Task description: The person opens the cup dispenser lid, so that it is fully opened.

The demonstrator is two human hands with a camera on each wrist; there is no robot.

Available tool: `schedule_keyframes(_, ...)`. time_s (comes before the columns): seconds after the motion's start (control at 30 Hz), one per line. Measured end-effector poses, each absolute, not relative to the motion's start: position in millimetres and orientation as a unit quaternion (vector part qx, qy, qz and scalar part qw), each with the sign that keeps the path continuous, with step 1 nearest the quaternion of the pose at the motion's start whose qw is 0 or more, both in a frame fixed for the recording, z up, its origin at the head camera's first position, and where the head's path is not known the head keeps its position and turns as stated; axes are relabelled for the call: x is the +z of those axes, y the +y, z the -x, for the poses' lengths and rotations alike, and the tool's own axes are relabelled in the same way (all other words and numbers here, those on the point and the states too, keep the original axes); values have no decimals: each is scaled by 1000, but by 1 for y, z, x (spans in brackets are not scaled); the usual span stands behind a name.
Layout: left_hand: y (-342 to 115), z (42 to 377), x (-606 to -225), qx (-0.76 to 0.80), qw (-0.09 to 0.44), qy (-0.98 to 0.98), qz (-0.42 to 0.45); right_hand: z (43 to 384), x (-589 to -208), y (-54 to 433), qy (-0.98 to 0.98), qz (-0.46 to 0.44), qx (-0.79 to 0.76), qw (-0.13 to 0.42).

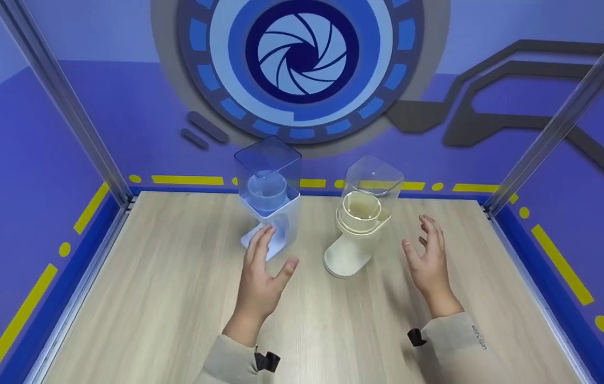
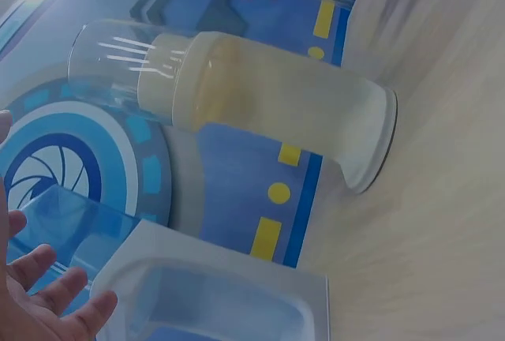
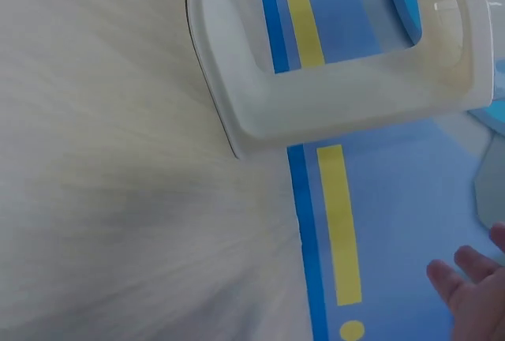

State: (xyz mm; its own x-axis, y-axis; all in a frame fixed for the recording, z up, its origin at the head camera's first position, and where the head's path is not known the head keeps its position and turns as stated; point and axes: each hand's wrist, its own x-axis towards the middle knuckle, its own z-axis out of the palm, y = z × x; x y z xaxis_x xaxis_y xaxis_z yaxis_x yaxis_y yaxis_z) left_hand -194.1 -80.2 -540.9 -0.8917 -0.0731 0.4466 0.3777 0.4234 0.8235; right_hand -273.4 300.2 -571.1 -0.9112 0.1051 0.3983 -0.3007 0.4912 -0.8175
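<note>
Two upright stands with see-through covers are on the table. The left one, a white-and-blue stand (image 1: pixel 287 226), has a blue-tinted cover (image 1: pixel 272 154) with a round cup shape inside. The right one, a cream stand (image 1: pixel 354 255), has a clear cover (image 1: pixel 374 173) and a cream ring-shaped cup (image 1: pixel 362 208). My left hand (image 1: pixel 260 282) is before the white-and-blue stand, fingers spread, and its fingertips overlap the base in the head view. To the right of the cream stand (image 3: pixel 331 96) is my right hand (image 1: pixel 430 261), apart from it, thumb and fingers spread. Neither hand holds anything.
The wooden table (image 1: pixel 168 298) is bounded by a blue printed back wall (image 1: pixel 120 117) and side walls. Metal posts (image 1: pixel 67 106) stand at the back corners. Black straps (image 1: pixel 267 362) hang from the sleeves.
</note>
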Motion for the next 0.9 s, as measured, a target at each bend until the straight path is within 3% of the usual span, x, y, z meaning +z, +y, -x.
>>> schedule_keyframes(0.6,-27,220,-535,-618,139,-766,112,284,-580,270,-738,-44,661,126)
schedule_keyframes(0.9,-3,243,-530,-629,123,-759,112,296,-571,262,-749,-24,649,135)
